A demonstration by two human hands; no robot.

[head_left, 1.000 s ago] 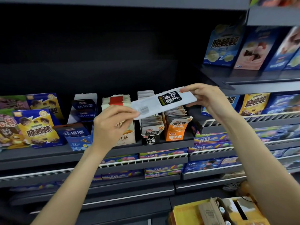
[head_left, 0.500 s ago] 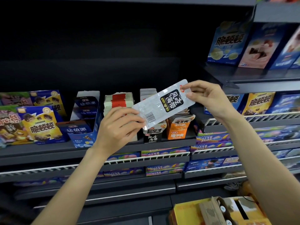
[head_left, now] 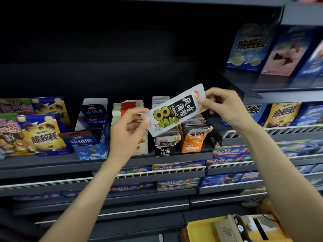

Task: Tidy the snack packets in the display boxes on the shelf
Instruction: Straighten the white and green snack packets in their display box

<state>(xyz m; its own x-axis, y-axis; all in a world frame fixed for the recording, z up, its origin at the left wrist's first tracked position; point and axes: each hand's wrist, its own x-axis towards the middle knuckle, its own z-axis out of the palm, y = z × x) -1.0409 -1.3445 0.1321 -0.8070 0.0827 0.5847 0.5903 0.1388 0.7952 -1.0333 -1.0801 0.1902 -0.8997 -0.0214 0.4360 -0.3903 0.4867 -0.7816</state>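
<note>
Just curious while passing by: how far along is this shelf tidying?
Done: the orange display box looks filled. In hand: the left hand and right hand pinch one seaweed packet above the black seaweed box. Left: slotting it in.

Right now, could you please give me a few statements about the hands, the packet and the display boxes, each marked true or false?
1. Both hands hold one packet: the left hand its lower end, the right hand its upper end. True.
2. The packet lies flat on the shelf. False: it is held tilted in the air, in front of the boxes.
3. The black display box stands directly left of the orange display box. True.
4. The orange display box is empty. False: packets stand in it.
</note>
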